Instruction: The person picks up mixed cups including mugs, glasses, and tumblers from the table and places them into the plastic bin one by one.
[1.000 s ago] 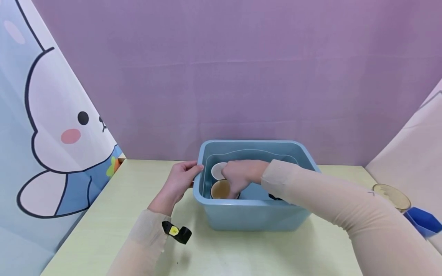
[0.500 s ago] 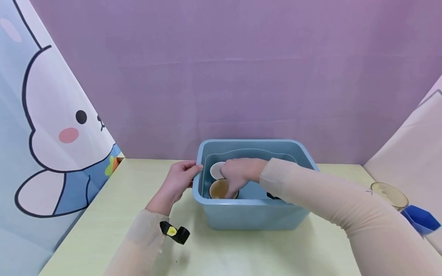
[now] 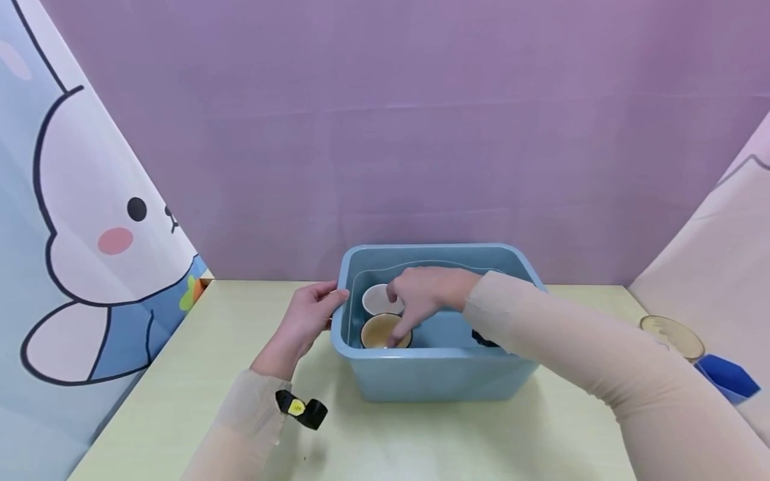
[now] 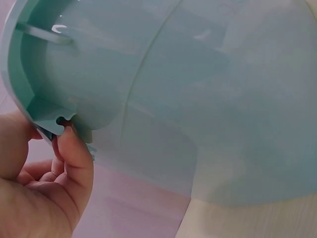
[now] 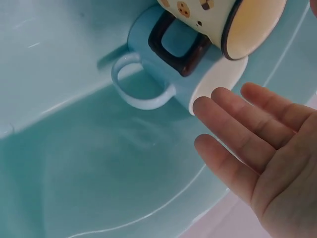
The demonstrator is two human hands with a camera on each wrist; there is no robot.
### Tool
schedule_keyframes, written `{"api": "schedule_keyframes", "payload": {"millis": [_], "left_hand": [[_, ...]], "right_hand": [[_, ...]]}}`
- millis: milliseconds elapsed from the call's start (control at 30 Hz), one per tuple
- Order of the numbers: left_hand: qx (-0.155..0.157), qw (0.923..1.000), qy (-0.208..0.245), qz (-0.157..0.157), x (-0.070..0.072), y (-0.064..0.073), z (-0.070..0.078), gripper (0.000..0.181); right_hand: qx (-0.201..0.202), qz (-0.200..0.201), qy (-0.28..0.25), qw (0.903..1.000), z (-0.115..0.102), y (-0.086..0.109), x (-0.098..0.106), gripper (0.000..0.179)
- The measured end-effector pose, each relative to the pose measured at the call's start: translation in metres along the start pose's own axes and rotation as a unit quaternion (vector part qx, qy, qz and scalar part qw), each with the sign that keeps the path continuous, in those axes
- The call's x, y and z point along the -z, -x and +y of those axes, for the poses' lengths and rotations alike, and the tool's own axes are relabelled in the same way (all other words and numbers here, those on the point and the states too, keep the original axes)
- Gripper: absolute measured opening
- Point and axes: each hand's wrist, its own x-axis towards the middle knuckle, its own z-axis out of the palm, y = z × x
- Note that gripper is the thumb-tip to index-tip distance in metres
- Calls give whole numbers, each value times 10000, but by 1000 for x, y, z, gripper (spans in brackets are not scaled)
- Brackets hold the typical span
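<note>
A blue plastic tub (image 3: 430, 381) stands on the table, its left rim pinched between the thumb and fingers of my left hand (image 3: 307, 314). Inside, at the left end, are two mugs side by side. The nearer is a cream mug (image 5: 208, 17) with a dark rim, dark handle and cookie pattern; behind it is a light blue mug (image 5: 148, 47) with a white inside. Over them, inside the tub, is my right hand (image 3: 430, 294), fingers spread and holding nothing. Its thumb overlaps the cream mug's mouth in the head view, and its fingertips reach the blue mug's rim in the right wrist view.
At the table's right edge lie a round amber, see-through object (image 3: 674, 336) and a dark blue angular container (image 3: 728, 377). A purple cloth (image 3: 385, 133) hangs right behind the tub. On the left hangs a cartoon-printed cloth (image 3: 90, 267).
My right hand has lifted slightly and its fingers have spread away from the mugs. My left hand stays on the tub's rim. The head view has shifted a little.
</note>
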Motion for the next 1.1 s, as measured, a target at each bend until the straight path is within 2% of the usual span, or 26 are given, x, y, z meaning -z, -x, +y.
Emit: {"api": "schedule_keyframes", "payload": {"millis": [300, 633, 1100], "left_hand": [[5, 10000, -3, 33, 0, 0, -2, 44], [37, 10000, -8, 62, 1, 0, -3, 44], [14, 10000, 37, 56, 1, -1, -3, 43]], "right_hand": [[138, 229, -229, 9994, 10, 6, 6, 79], [-93, 406, -660, 9969, 17, 15, 11, 83], [-37, 675, -1179, 9907, 29, 22, 11, 83]]}}
